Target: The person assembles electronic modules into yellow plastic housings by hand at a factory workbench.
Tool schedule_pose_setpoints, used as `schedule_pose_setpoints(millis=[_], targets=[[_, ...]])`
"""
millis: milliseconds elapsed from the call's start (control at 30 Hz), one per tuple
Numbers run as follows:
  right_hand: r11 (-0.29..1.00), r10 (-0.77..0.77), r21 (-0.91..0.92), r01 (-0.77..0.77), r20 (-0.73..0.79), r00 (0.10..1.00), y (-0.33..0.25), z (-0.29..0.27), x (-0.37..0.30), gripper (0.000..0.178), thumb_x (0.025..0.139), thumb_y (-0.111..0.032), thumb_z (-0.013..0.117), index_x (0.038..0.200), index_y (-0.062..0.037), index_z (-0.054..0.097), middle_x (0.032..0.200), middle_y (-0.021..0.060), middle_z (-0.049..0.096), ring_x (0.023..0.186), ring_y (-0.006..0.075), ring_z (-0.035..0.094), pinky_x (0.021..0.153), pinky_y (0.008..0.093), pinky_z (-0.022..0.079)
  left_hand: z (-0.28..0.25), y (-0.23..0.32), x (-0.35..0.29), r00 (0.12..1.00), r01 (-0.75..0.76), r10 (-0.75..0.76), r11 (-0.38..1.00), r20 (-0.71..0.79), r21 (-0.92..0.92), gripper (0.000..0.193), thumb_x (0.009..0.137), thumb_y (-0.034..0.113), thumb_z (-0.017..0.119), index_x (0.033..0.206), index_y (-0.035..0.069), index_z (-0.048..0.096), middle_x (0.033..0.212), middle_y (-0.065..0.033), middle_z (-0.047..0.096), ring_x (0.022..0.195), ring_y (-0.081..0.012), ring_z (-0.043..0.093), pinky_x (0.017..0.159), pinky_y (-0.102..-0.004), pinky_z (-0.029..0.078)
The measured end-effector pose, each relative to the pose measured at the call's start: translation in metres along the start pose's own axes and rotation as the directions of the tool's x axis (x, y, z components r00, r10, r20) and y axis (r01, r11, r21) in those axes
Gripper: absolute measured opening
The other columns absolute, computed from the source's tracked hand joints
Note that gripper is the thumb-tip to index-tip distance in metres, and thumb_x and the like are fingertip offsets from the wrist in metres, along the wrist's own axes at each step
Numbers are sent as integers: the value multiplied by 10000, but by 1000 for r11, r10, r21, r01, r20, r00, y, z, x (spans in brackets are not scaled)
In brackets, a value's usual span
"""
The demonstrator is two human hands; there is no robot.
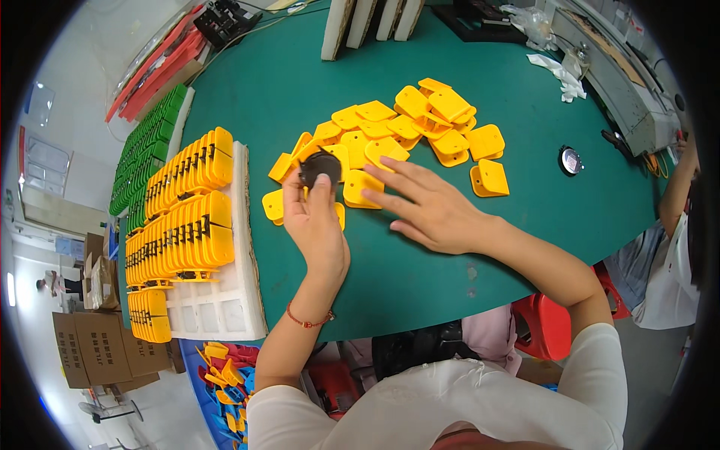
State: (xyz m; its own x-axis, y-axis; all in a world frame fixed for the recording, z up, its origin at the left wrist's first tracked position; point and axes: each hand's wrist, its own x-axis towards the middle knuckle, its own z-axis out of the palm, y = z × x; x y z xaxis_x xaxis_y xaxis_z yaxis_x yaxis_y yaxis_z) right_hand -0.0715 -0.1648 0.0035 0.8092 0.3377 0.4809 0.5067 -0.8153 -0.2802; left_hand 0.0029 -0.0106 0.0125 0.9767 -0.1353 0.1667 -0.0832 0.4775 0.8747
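Note:
My left hand [315, 217] is closed on a round black disc [321, 171], thumb lying over its face. A bit of yellow shows at the disc's upper edge; whether it belongs to the held piece I cannot tell. My right hand [439, 206] has its fingers stretched out over the near edge of a loose pile of yellow folded plastic pieces [375, 111]. Its fingertips lie at or just above one yellow piece [363, 189]; contact is unclear. Another yellow piece [489, 180] sits apart, right of the pile.
At left, a white foam tray [217, 316] carries rows of yellow clips [214, 232], with green clips [142, 161] beyond. A round device [571, 160] lies on the green table [420, 289] at right. White foam blocks [364, 22] stand at the back. Another person sits at far right.

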Motion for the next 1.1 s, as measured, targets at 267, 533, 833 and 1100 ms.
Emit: schedule_pose_setpoints(millis=[267,533,833,1100], targets=[[995,-55,-71,66,144,988,-1,6,0,481,835,-312,505,1288,-202,388,1336,126,315,1191,321,340,983,438,292,-4,-4,4,993,-122,121,989,14,88,210,858,44,510,1057,3,456,1018,-71,518,949,-119,513,856,-241,421],[993,-18,-113,16,-15,1000,-5,14,-2,490,789,-338,562,1221,-132,453,1150,148,436,1088,319,418,903,410,363,-1,-6,1,1000,-2,0,998,28,61,242,837,39,531,1057,-8,442,1014,-75,522,928,-97,497,825,-211,389],[955,205,-152,-256,-284,937,10,2,-11,325,671,-50,652,952,2,498,931,133,518,848,273,547,685,333,456,-5,-7,1,995,4,-12,997,96,82,256,831,44,546,1066,9,450,1028,-64,520,942,-119,521,849,-245,433],[886,444,211,-412,-133,886,20,-15,-10,231,838,-121,524,1045,-24,491,954,127,540,805,253,565,693,321,492,-1,-4,-2,967,139,-142,990,212,27,283,803,-8,563,1061,-17,448,1033,-85,518,961,-128,510,875,-244,394]])
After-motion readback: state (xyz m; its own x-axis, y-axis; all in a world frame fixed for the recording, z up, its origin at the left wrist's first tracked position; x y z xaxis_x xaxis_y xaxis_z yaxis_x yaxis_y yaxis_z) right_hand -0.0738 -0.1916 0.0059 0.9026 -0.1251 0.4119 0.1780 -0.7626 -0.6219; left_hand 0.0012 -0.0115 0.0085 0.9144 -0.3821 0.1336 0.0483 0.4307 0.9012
